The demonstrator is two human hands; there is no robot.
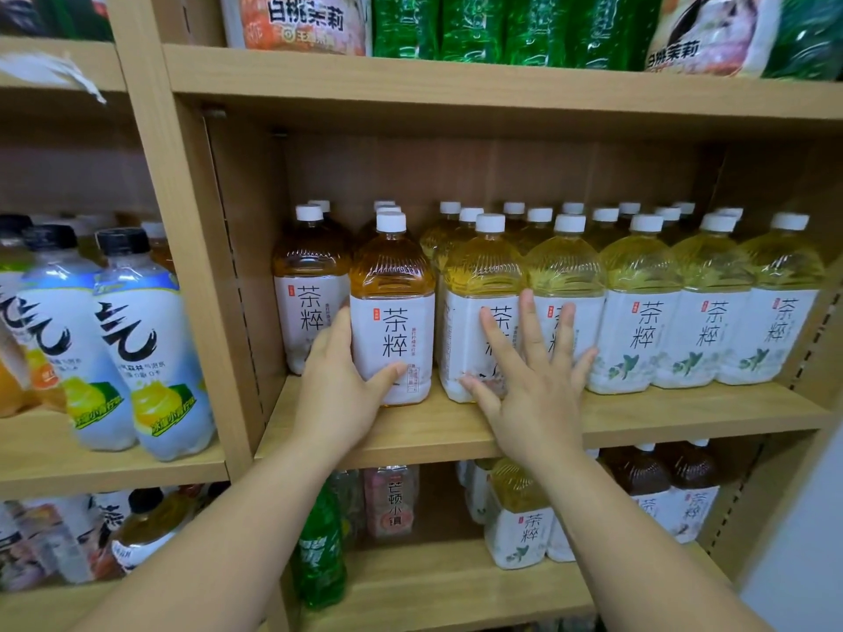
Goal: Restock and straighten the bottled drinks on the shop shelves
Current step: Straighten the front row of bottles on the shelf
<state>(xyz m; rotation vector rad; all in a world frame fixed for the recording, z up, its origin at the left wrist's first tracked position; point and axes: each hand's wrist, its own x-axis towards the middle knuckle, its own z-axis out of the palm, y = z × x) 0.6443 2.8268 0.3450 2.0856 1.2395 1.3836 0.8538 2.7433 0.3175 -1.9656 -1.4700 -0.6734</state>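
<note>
Amber tea bottle, white cap, upright at the front edge of the wooden shelf, forward of its row. Left hand grips it low: thumb across the label front, fingers wrapped round its left side. Just right of it stands the first yellow tea bottle. Right hand lies flat on that label and its neighbour's (fingers straight, spread wide, holding nothing). Further right, more yellow bottles form an even front row. Behind and left of it, a second amber bottle. Below it, a green soda bottle.
</note>
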